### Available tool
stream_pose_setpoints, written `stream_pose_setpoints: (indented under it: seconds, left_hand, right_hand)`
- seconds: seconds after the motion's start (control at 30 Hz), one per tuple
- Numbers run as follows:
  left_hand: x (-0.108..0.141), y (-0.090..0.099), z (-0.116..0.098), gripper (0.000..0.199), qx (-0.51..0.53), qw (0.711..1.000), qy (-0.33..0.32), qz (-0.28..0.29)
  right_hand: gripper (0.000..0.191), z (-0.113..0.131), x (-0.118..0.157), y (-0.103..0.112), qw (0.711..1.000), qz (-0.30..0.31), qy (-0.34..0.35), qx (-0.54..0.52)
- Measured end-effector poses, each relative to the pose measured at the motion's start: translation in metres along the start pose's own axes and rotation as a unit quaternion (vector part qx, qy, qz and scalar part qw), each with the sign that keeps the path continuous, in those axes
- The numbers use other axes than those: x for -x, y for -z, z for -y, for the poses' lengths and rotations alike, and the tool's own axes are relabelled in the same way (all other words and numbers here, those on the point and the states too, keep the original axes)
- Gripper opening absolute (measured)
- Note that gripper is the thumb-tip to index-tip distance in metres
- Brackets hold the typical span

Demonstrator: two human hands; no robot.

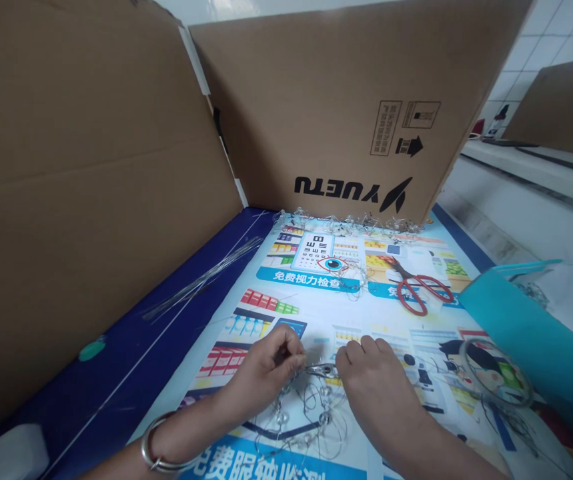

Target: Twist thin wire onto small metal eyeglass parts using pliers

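Observation:
My left hand (pixel 276 360), with a silver bangle on the wrist, pinches the end of thin wire near the middle front of the printed sheet. My right hand (pixel 371 373) is wrapped round small metal pliers (pixel 323 370), whose jaws point left toward my left fingertips. Below and between the hands lies a tangle of thin wire with clear beads (pixel 324 418). The pliers' handles are hidden under my right hand.
Red-handled scissors (pixel 419 287) lie behind my right hand. A wire coil (pixel 497 373) and a teal box (pixel 541 333) are at the right. Straight wires (pixel 203 277) lie at left. Beaded wire pieces (pixel 351 225) line the foot of the cardboard wall (pixel 336 107).

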State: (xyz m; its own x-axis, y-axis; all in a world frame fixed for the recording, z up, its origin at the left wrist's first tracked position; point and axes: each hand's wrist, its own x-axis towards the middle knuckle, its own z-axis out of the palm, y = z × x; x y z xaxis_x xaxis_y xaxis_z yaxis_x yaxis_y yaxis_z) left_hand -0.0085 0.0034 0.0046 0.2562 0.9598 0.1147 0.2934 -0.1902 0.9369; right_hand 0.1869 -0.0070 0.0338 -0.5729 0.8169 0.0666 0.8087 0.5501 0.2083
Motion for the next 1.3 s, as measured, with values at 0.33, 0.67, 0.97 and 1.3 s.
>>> stream_pose_setpoints:
  seconds: [0.33,0.67,0.97,1.3]
  left_hand:
    - [-0.0013,0.0012,-0.0017,0.013,0.006,1.000,0.002,0.006]
    - [-0.0001,0.0022,-0.0008,0.011,-0.025,1.000,-0.009,0.009]
    - [-0.0003,0.0026,-0.0002,0.011,-0.046,0.998,-0.033,0.015]
    - [-0.0004,0.0022,0.0004,0.011,-0.051,0.998,-0.024,0.012]
  right_hand:
    - [0.013,0.0014,-0.0008,0.0001,1.000,0.002,-0.002,-0.004]
    - [0.013,0.0021,-0.0005,-0.0012,1.000,-0.005,-0.013,0.006]
    - [0.015,0.0046,-0.0007,0.0018,1.000,-0.002,-0.007,0.025]
    - [0.013,0.0040,0.0006,0.0012,1.000,-0.010,-0.005,0.024]
